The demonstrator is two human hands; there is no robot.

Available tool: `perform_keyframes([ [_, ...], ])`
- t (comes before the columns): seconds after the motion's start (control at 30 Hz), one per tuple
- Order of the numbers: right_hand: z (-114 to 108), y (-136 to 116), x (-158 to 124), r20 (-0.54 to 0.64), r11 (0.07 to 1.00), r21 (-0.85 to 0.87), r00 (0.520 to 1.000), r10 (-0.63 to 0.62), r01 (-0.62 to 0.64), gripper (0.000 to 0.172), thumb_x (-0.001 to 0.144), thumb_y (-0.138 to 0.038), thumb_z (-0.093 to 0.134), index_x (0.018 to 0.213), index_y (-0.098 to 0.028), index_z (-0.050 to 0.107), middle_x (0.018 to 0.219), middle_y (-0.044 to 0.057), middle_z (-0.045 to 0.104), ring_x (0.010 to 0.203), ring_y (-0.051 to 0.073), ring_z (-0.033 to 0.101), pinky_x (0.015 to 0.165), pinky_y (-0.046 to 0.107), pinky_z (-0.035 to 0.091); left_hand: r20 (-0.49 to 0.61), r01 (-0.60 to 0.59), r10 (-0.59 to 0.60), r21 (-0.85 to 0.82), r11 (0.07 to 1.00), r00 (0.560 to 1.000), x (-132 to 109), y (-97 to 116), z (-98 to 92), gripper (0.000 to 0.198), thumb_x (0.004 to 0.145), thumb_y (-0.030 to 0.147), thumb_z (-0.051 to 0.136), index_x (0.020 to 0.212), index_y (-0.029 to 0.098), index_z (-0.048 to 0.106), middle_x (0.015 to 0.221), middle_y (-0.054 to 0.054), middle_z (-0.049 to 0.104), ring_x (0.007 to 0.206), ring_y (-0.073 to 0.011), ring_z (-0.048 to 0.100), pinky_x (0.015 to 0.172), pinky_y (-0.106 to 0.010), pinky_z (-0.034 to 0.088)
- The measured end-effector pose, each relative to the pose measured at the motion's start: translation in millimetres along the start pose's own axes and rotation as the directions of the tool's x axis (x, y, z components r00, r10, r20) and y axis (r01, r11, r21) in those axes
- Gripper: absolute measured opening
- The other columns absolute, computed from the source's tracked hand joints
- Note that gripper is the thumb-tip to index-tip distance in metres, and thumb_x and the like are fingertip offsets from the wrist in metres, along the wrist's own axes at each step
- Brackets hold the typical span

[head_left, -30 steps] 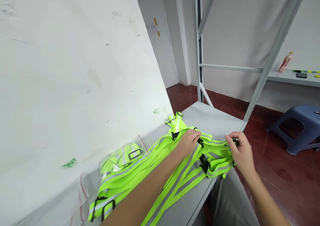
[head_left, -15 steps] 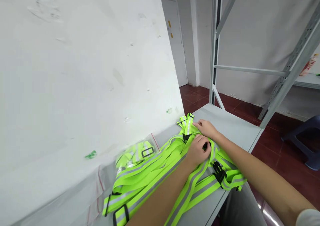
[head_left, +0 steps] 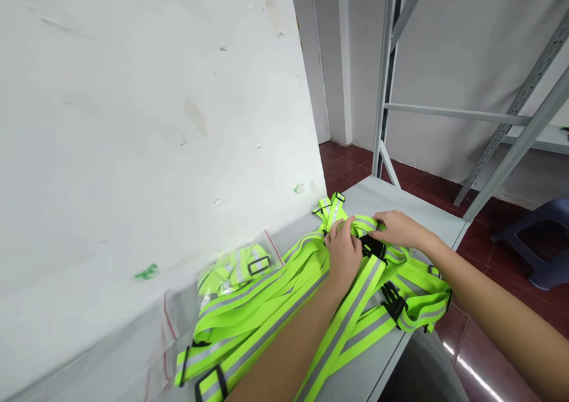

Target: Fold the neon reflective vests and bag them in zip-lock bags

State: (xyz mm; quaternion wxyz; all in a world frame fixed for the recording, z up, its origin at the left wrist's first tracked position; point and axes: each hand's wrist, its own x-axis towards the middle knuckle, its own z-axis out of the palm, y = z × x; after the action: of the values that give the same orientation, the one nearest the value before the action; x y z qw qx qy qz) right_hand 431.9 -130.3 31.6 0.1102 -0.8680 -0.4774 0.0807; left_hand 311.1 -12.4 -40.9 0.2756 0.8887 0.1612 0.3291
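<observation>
Near edge: the reflective straps point(head_left: 267, 319), neon yellow-green with a grey band, lie spread along the grey tabletop point(head_left: 400, 203). Their near end, with a black slider point(head_left: 208, 384), lies at the near-left corner. Both forearms come in from the near side over the straps.

Near right: a black side buckle point(head_left: 393, 304) sits on a strap loop that lies at the table's right edge. It lies slack, and no hand is on it.

Mid: the left hand point(head_left: 344, 251) lies on the strap bundle, fingers curled together and clamped on the webbing at its far end. The right hand point(head_left: 398, 229) is just beside it, fingers pinched shut on a strap next to the centre buckle point(head_left: 372, 246), which lies between the two hands.

Left of the hands: a clear zip bag point(head_left: 235, 267) against the white wall point(head_left: 133, 123), already holding one folded set of the same straps.

Just beyond the hands: a short strap end point(head_left: 331, 207) with black trim, doubled over.

Far: grey rack frame point(head_left: 384, 93); blue stool point(head_left: 542, 248) far right, on the red tile floor point(head_left: 427, 185).

Progress, as a judgement: one set looks packed. The set in hand is early, with only the far end gathered and most of the length lying unfolded toward the near-left.
</observation>
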Motion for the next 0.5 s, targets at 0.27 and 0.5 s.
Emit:
perform_keyframes([
  [0.27, -22, 3, -26, 0.032, 0.999, -0.032, 0.999, 0.009, -0.008, 0.017, 0.07, -0.036, 0.064, 0.072, -0.019, 0.06, 0.067, 0.005, 0.065, 0.061, 0.019, 0.057, 0.055, 0.028, 0.034, 0.067, 0.026, -0.037, 0.161, 0.987, 0.997, 1, -1, -1.2, 0.041, 0.087, 0.015, 0.043, 0.121, 0.029, 0.062, 0.128, -0.003, 0.062, 0.114, -0.0355, 0.045, 0.086, -0.053, 0.037],
  [0.5, -22, 19, -50, -0.076, 0.948, 0.316, 0.995, 0.063, -0.036, 0.026, 0.075, -0.038, 0.062, 0.093, -0.02, 0.06, 0.072, 0.0, 0.065, 0.062, 0.016, 0.057, 0.058, 0.026, 0.04, 0.058, -0.041, 0.034, 0.136, 0.99, 0.998, 0, 5, -3.7, 0.058, 0.079, 0.024, 0.054, 0.136, 0.024, 0.046, 0.144, -0.008, 0.045, 0.131, -0.0363, 0.034, 0.105, -0.058, 0.026],
])
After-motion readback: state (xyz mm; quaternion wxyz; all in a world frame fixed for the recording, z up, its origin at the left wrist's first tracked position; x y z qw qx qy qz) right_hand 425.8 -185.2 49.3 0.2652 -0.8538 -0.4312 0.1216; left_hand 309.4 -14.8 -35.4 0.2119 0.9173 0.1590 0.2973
